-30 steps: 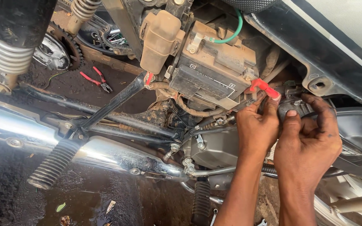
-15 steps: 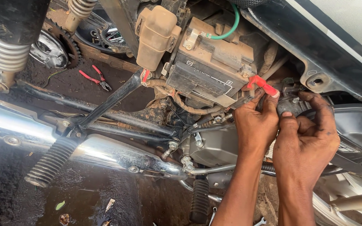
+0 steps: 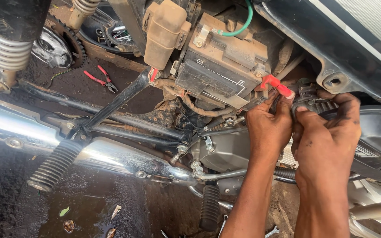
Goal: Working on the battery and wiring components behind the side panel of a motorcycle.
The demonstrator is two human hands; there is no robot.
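I see even, soft daylight and a sharp picture; glare streaks the chrome exhaust pipe [image 3: 111, 156], and deep shadow fills the ground [image 3: 9, 198] at lower left.

Both forearms rise from the bottom edge and lean slightly toward each other, wrists straight. The left hand [image 3: 269, 128] shows its back to the camera, fingers curled forward and bunched at the tips — pinching, it seems, though the fingertips are hidden behind the knuckles. The right hand [image 3: 325, 134] sits just beside it, touching at the thumb side, thumb pressed forward and fingers hooked over the top — grease-marked across the back.
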